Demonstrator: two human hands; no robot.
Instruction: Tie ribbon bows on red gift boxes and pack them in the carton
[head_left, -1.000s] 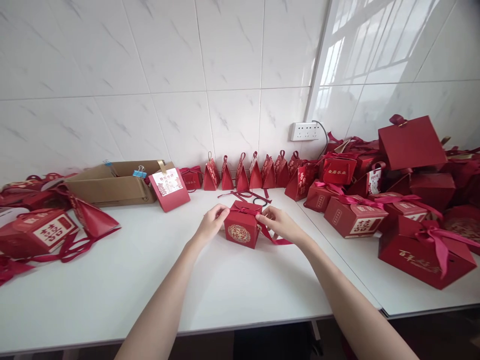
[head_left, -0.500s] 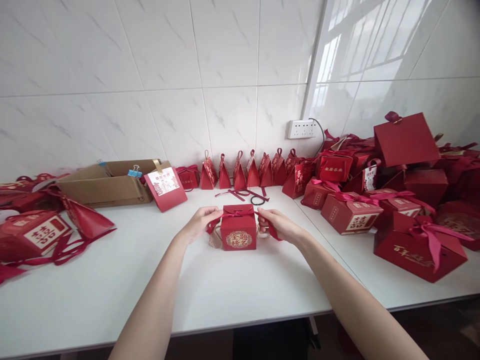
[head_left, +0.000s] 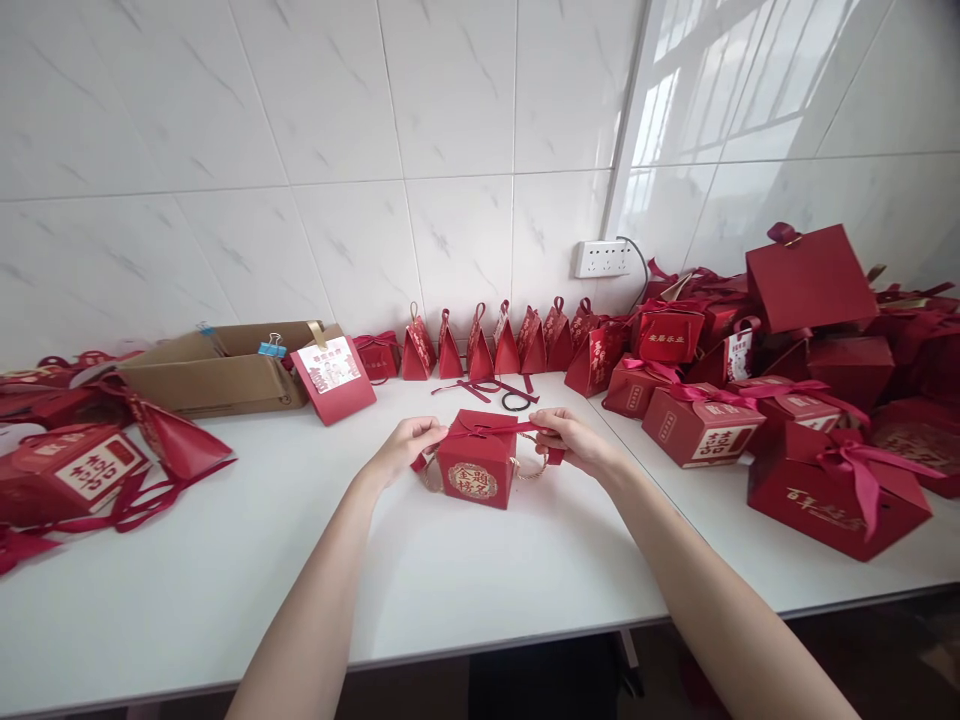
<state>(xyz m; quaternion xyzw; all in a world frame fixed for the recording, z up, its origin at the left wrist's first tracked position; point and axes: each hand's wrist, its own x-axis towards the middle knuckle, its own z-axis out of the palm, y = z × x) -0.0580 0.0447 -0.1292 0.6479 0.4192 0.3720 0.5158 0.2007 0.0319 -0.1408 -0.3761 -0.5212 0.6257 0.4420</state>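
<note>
A small red gift box [head_left: 478, 462] with a round gold emblem stands on the white table in front of me, turned slightly. A red ribbon [head_left: 491, 429] runs across its top. At the box's left, my left hand [head_left: 409, 447] pinches one end of the ribbon. My right hand [head_left: 568, 438] grips the other end, off the box's upper right corner. The ribbon is pulled fairly straight between both hands. Twisted cream cord handles [head_left: 531, 468] hang at the box's sides, partly hidden by my hands.
Behind lie loose ribbon pieces and a black ring [head_left: 515, 401]. Several triangular red boxes [head_left: 478, 345] line the wall. A cardboard box [head_left: 217, 385] sits back left. Piled red boxes [head_left: 701, 430] crowd the right; more lie left. A power strip [head_left: 603, 259] is on the wall.
The gift box has turned a little, its front now angled left. My right hand has moved slightly right and up, drawing the ribbon out over the box top.
</note>
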